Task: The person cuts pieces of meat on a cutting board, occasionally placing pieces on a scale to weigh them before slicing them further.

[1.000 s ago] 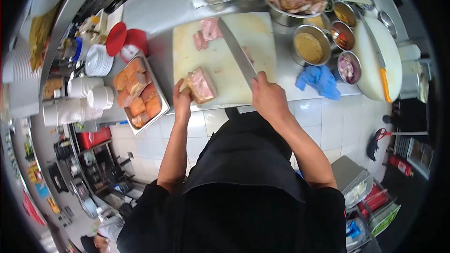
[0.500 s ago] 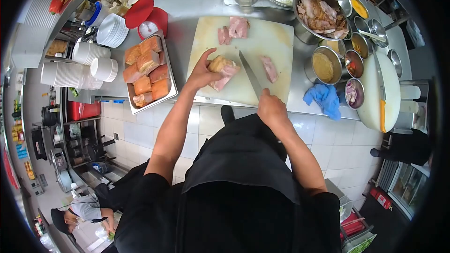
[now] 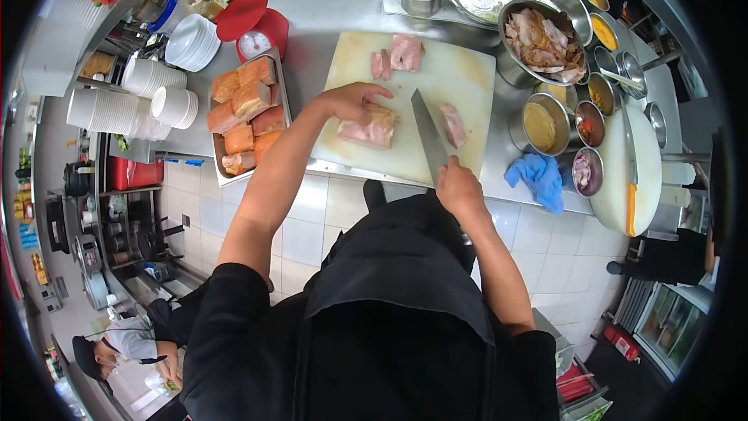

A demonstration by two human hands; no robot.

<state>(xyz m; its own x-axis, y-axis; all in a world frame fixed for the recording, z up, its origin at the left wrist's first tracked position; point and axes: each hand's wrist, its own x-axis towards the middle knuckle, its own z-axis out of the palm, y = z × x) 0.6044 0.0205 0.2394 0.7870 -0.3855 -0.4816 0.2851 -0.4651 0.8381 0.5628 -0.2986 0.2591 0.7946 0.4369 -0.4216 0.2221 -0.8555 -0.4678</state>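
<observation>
A white cutting board (image 3: pixel 467 70) lies on the steel counter. My left hand (image 3: pixel 352 103) rests on top of a chunk of meat (image 3: pixel 370 131), fingers apart and curving over its upper side. My right hand (image 3: pixel 460 189) is closed round the handle of a knife (image 3: pixel 428 129), whose wide blade points up and slightly left over the board. Just right of the blade lies a meat slice (image 3: pixel 453 125). Two further pieces, a larger one (image 3: pixel 407 53) and a narrow one (image 3: pixel 381 65), sit near the board's far edge.
Left of the board are a tray of browned meat blocks (image 3: pixel 287 101), a red scale (image 3: pixel 273 31) and stacked white bowls (image 3: pixel 193 43). On the right stand a pot of meat (image 3: pixel 518 72), several metal containers, a blue cloth (image 3: pixel 538 179) and another knife (image 3: pixel 630 148). A person (image 3: pixel 140 343) works at lower left.
My left hand has shifted over the top of the chunk, which now lies turned more sideways. The knife stays in my right hand, its blade tilted more upright. The view has shifted slightly.
</observation>
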